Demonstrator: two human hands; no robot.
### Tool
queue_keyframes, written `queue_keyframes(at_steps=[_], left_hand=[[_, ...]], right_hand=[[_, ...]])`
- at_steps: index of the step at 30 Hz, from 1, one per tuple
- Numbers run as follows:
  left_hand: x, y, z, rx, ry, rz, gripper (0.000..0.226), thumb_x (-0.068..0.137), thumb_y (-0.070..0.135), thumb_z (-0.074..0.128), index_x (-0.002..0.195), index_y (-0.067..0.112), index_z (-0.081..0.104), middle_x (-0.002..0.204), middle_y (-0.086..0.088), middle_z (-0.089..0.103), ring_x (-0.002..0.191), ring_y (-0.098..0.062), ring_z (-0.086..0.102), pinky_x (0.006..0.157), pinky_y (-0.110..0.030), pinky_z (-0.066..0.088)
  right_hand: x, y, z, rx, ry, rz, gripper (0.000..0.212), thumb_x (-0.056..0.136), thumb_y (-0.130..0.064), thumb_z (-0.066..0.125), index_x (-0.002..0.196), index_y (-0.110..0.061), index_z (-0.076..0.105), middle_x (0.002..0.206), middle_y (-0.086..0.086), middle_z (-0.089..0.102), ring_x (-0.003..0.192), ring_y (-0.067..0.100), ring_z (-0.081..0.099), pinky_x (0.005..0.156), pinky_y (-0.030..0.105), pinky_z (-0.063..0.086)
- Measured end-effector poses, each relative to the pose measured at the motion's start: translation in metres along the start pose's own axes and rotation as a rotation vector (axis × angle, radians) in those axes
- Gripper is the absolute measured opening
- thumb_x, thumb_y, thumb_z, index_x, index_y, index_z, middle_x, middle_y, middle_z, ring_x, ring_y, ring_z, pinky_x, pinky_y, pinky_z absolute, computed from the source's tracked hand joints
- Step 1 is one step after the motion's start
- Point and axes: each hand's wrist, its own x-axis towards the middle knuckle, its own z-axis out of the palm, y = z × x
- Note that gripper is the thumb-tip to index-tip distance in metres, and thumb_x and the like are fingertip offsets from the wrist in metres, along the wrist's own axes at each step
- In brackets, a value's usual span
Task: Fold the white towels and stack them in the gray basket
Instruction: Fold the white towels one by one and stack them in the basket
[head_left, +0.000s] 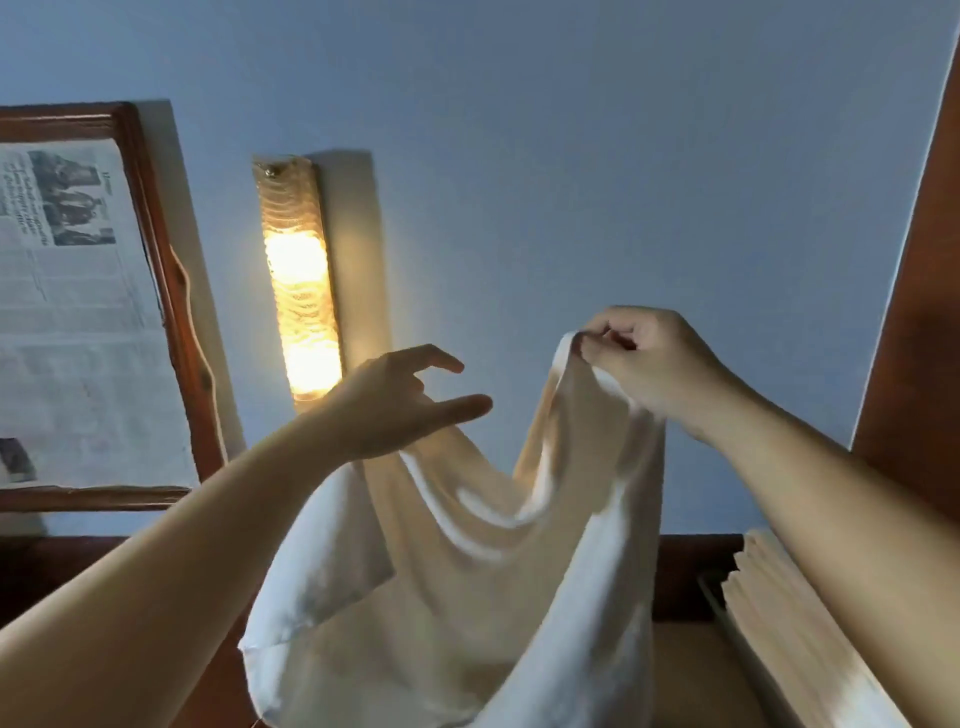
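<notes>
A white towel (467, 582) hangs in the air in front of a blue wall. My right hand (649, 364) pinches its upper edge between thumb and fingers at the upper right. My left hand (395, 405) is raised left of that, thumb and index finger spread apart with nothing between them; the towel drapes from behind its palm and wrist, and whether the lower fingers hold the cloth is hidden. The towel sags in a curve between both hands. At the lower right lies a stack of folded white towels (789, 623), its grey holder (714, 597) barely showing at the edge.
A lit wall lamp (298, 275) glows on the blue wall behind my left hand. A wood-framed newspaper page (78, 312) hangs at the left. Dark wood furniture (914, 322) rises at the right, and a dark wooden surface (62, 561) runs along below.
</notes>
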Motion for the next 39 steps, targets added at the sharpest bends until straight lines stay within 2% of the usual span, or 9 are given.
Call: queue_keyframes(at_steps=[3,4,5,8,15,20,23,32,39], left_hand=[[0.002,0.025,0.027,-0.078,0.003,0.083,0.056,0.079,0.078,0.068,0.124,0.045,0.065,0.098,0.017,0.056,0.076,-0.007,0.064,0.089,-0.041,0.049],[0.004,0.028,0.034,-0.127,0.01,0.11,0.053,0.078,0.082,0.066,0.115,0.044,0.069,0.062,0.007,0.062,0.054,-0.012,0.057,0.057,-0.035,0.043],[0.004,0.032,0.039,-0.195,0.024,0.131,0.053,0.078,0.086,0.064,0.105,0.042,0.072,0.058,0.019,0.033,0.048,-0.012,0.036,0.061,-0.03,0.022],[0.001,0.042,0.05,-0.38,0.045,0.129,0.056,0.078,0.086,0.062,0.087,0.033,0.073,0.057,0.001,0.038,0.056,-0.014,0.034,0.06,-0.035,0.027],[0.006,0.053,0.067,-0.036,0.257,0.064,0.018,0.095,0.043,0.063,0.084,0.031,0.071,0.052,0.008,0.052,0.054,-0.009,0.05,0.055,-0.027,0.036],[0.003,0.036,0.047,0.332,0.265,0.213,0.024,0.1,0.047,0.053,0.105,0.035,0.072,0.077,0.011,0.069,0.078,-0.023,0.066,0.068,-0.033,0.053],[0.004,0.035,0.034,0.498,0.325,0.291,0.024,0.103,0.041,0.052,0.1,0.027,0.072,0.078,0.007,0.068,0.069,-0.025,0.06,0.057,-0.029,0.04],[-0.007,-0.042,-0.018,0.56,0.357,0.046,0.031,0.101,0.05,0.05,0.109,0.031,0.074,0.087,-0.006,0.074,0.078,-0.036,0.069,0.072,-0.041,0.059],[-0.012,-0.054,0.013,0.438,-0.183,-0.237,0.017,0.092,0.041,0.066,0.102,0.032,0.076,0.119,0.003,0.072,0.102,-0.019,0.067,0.093,-0.034,0.055]], right_hand=[[0.002,-0.018,0.004,-0.037,-0.075,-0.082,0.01,0.093,-0.028,0.07,0.085,-0.025,0.075,0.075,0.005,0.069,0.064,0.01,0.055,0.06,0.023,0.041],[0.002,-0.021,0.004,-0.049,-0.068,-0.096,0.011,0.093,-0.03,0.071,0.084,-0.025,0.075,0.074,0.003,0.069,0.064,0.009,0.055,0.063,0.025,0.042],[0.003,-0.022,0.002,-0.058,-0.057,-0.099,0.014,0.093,-0.032,0.072,0.082,-0.023,0.075,0.072,0.002,0.068,0.062,0.009,0.055,0.062,0.024,0.042],[0.003,-0.02,-0.001,-0.062,-0.057,-0.057,0.024,0.094,-0.034,0.074,0.078,-0.017,0.07,0.052,-0.005,0.056,0.047,0.01,0.047,0.048,0.019,0.038],[-0.015,-0.002,-0.008,-0.078,-0.07,-0.008,0.026,0.087,-0.04,0.08,0.077,-0.018,0.071,0.057,-0.008,0.057,0.054,0.007,0.052,0.056,0.024,0.041],[-0.068,0.064,0.012,-0.142,-0.22,0.15,0.046,0.08,-0.05,0.082,0.069,-0.012,0.058,0.054,-0.012,0.044,0.05,0.007,0.039,0.051,0.027,0.03],[-0.098,0.097,0.032,-0.097,-0.206,0.276,0.049,0.084,-0.044,0.082,0.063,-0.017,0.046,0.052,-0.009,0.038,0.049,0.011,0.037,0.048,0.024,0.026],[-0.115,0.121,-0.026,-0.054,-0.273,0.365,0.057,0.069,-0.065,0.087,0.067,-0.022,0.05,0.062,-0.006,0.044,0.059,0.01,0.043,0.059,0.033,0.03],[-0.062,0.057,-0.035,0.137,-0.314,0.26,0.032,0.103,-0.032,0.053,0.075,-0.017,0.054,0.073,-0.002,0.046,0.071,0.018,0.041,0.068,0.038,0.031]])
